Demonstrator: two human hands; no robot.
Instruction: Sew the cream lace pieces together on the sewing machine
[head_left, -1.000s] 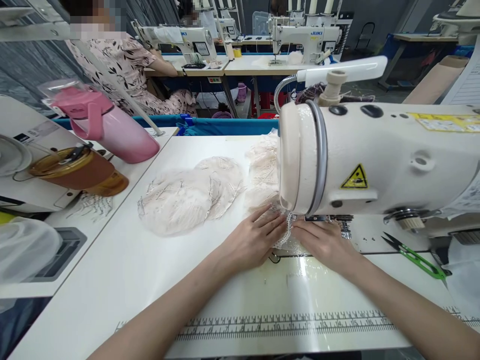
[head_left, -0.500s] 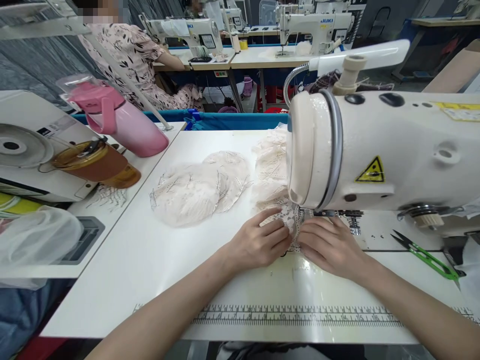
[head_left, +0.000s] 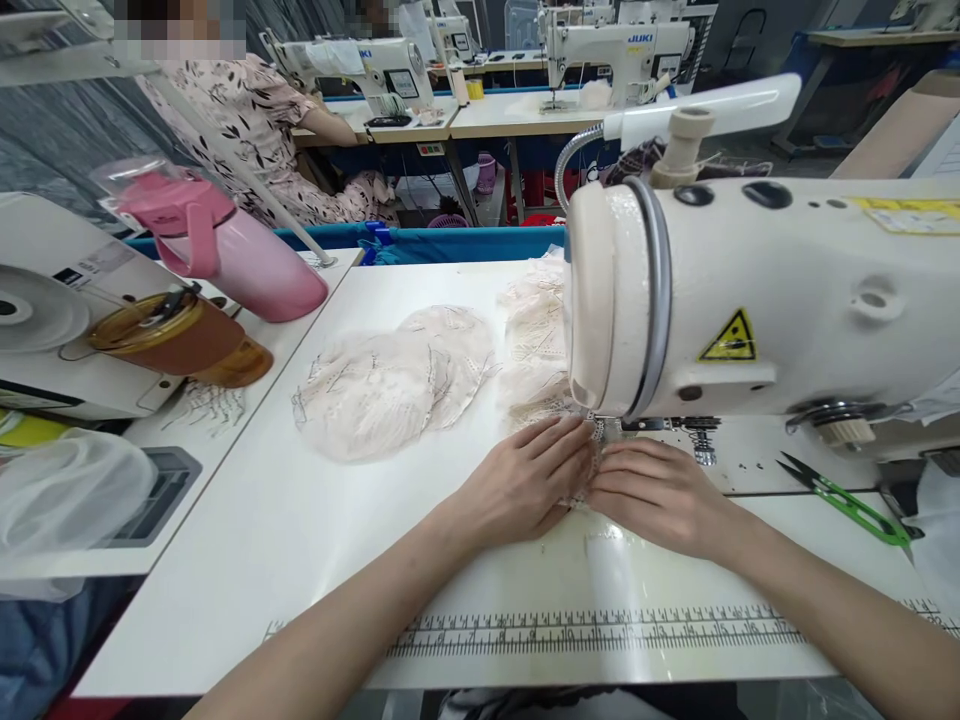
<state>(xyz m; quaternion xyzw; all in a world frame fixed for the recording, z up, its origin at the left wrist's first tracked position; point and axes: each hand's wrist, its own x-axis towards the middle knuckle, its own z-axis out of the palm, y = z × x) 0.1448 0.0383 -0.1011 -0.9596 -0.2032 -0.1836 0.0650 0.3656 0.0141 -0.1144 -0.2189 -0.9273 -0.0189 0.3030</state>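
A cream sewing machine stands on the white table. Under its head lies a small piece of white lace. My left hand rests flat on the lace's left side, fingers pointing toward the needle area. My right hand lies flat on its right side, fingertips meeting the left hand's. Most of the lace is hidden under both hands. The needle itself is hidden by the machine head.
Finished lace pieces lie piled to the left and behind the machine. A pink bottle and an amber bottle lie at far left. Green thread snips lie at right. A ruler strip lines the front edge. A person sits at a far table.
Both hands have edged closer together over the lace and slid slightly toward the machine head, covering more of the lace. The view shifted a little.
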